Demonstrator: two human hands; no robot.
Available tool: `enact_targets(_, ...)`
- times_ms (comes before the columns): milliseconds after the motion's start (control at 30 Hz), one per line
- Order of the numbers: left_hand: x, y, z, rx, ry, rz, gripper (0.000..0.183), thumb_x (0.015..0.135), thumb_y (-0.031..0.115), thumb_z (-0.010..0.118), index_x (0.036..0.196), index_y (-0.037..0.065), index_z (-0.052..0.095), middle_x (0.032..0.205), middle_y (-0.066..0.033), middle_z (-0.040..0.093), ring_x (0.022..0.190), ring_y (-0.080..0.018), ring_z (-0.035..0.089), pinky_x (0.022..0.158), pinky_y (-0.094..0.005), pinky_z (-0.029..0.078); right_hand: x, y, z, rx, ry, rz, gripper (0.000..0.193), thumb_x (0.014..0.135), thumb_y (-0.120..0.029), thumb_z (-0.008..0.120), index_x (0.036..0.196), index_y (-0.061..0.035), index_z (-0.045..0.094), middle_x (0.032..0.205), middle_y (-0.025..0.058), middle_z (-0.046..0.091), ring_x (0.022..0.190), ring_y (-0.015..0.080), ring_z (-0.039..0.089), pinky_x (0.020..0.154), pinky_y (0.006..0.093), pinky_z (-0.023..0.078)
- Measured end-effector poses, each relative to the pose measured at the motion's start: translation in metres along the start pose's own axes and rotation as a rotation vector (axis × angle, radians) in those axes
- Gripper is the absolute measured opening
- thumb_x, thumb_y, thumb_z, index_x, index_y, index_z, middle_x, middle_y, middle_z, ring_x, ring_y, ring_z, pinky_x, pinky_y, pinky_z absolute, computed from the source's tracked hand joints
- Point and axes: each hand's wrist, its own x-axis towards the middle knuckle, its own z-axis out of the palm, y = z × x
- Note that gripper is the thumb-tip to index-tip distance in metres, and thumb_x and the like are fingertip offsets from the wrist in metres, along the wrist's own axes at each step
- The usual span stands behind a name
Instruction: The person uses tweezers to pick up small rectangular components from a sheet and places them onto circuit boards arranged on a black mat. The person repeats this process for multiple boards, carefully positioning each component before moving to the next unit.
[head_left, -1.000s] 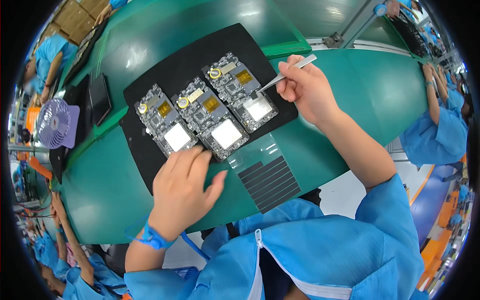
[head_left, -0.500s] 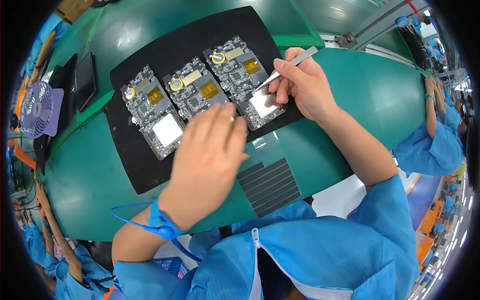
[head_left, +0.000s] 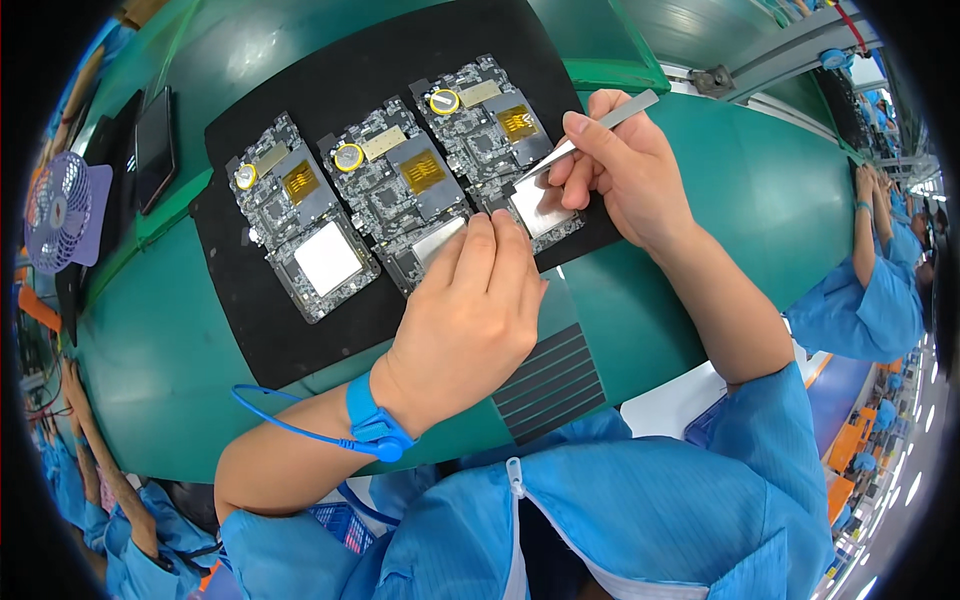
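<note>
Three populated circuit boards lie side by side: a left board (head_left: 275,215), a middle board (head_left: 370,205) and a right board (head_left: 485,140). Each carries a yellow-ringed coin cell and an amber film patch. Silver tweezers (head_left: 590,135) are pinched in my right hand (head_left: 635,180), their tips at the upper edge of the silver plate (head_left: 540,203) on the right board. My left hand (head_left: 470,300) lies with fingers stretched out over the lower part of the middle board, fingertips beside the right board's lower left edge. It hides part of both boards; nothing shows in it.
Under the boards is a black mat (head_left: 310,360) on a green table (head_left: 150,390). A sheet of dark strips (head_left: 550,385) lies near the front edge. At the left stand a purple fan (head_left: 65,215) and a dark tablet-like device (head_left: 155,150). A blue cord (head_left: 290,425) trails from my left wristband.
My left hand has moved right, from over the middle board toward the right board's lower edge. My right hand keeps the tweezers at the same silver plate. The whole view has shifted slightly.
</note>
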Motion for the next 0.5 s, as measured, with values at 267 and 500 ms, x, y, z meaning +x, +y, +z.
enact_targets(267,0.0002,-0.0026,-0.0011,0.041,-0.015,0.033,0.040,0.072,0.016,0.069,0.103,-0.008,0.062,0.106,-0.0191,0.060,0.101,-0.0292,0.057,0.085,-0.0345,0.050,-0.0002,-0.0003,0.0019,-0.017,0.013,-0.010,0.024,0.092,-0.017,0.056,0.091,-0.0035,0.037,0.064,0.0158,0.061,0.046,0.0165,0.061,0.042,0.0227,0.045)
enact_targets(500,0.0001,-0.0031,-0.0015,0.050,-0.033,0.057,0.039,0.072,0.017,0.068,0.101,-0.009,0.062,0.105,-0.0199,0.059,0.100,-0.0294,0.057,0.085,-0.0345,0.050,-0.0015,0.0005,0.0028,0.025,0.026,-0.021,0.023,0.092,-0.015,0.055,0.092,-0.0039,0.036,0.065,0.0143,0.061,0.047,0.0158,0.060,0.043,0.0232,0.047)
